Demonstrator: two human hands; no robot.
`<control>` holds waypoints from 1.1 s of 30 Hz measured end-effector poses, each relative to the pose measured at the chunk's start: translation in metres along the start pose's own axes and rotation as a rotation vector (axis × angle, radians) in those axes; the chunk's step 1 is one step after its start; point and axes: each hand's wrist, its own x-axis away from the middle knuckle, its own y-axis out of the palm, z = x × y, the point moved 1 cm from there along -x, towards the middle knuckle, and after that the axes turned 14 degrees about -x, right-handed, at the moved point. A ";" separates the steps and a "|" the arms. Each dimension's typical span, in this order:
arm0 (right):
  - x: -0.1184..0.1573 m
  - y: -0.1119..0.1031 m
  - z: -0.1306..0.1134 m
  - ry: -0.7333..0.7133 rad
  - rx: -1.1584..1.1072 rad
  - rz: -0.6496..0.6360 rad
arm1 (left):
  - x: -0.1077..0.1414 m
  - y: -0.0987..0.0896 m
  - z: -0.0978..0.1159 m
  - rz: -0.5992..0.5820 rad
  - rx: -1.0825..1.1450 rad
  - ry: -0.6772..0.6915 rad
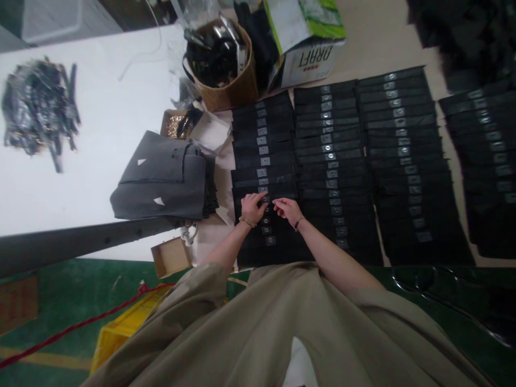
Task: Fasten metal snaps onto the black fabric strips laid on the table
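Overlapping black fabric pieces (278,236) lie in columns on the table, each with a small grey label near its middle. On the leftmost column rests my left hand (253,208), its thumb and fingers apart beside the row of labels. Just right of it, my right hand (287,209) is held in a pinch over the same column, fingertips pointing left towards the labels. Whatever is between those fingertips is too small to make out. A gap separates the two hands. The second column of black pieces (331,174) is to the right.
A stack of dark grey sheets (161,185) lies left of my hands. Beyond it are a box of small gold parts (174,124), a white open box (210,133), a filled round container (234,97) and a green-and-white carton (310,62). An open cardboard box (171,258) sits near the edge.
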 end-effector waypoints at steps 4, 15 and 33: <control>-0.003 0.009 -0.004 0.038 0.043 -0.001 | 0.002 -0.001 0.003 -0.009 -0.001 0.119; -0.037 0.024 -0.032 0.083 -0.061 0.040 | -0.026 0.003 -0.006 0.104 -0.077 -0.121; -0.042 0.004 -0.019 0.022 -0.143 -0.018 | -0.030 0.007 -0.008 0.054 -0.093 -0.139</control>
